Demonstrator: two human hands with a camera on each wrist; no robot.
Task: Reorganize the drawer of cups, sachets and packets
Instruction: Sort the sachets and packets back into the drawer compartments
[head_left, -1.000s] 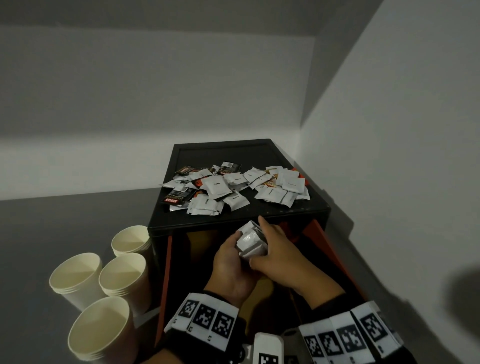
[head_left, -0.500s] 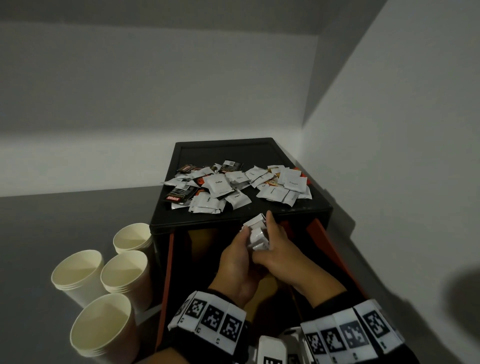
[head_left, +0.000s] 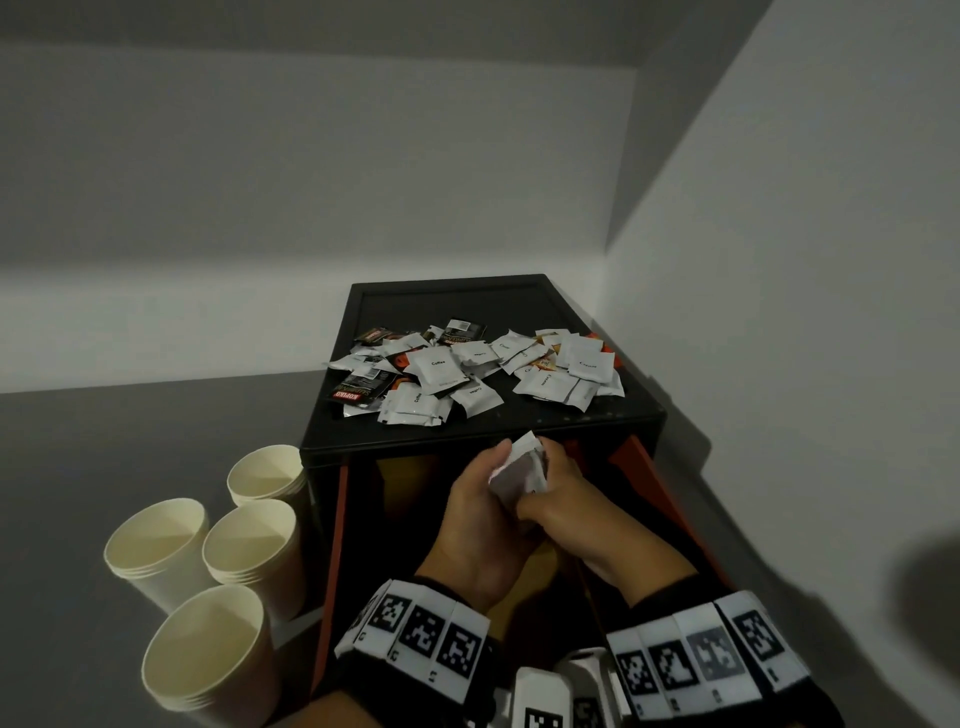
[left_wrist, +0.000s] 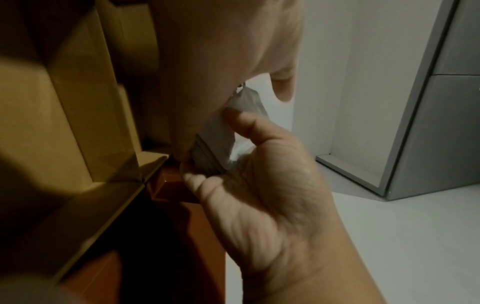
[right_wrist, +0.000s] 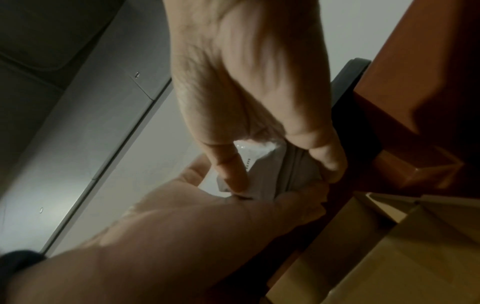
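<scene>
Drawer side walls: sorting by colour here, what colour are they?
Orange drawer side walls, clearest in the head view.

Head view looks forward and down from above; both wrist views sit close, facing fingers. All share the sachet bundle (head_left: 519, 470).

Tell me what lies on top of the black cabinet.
On the black cabinet lies a loose heap of white sachets mixed with darker packets. Whatever is buried beneath the heap is hidden.
</scene>
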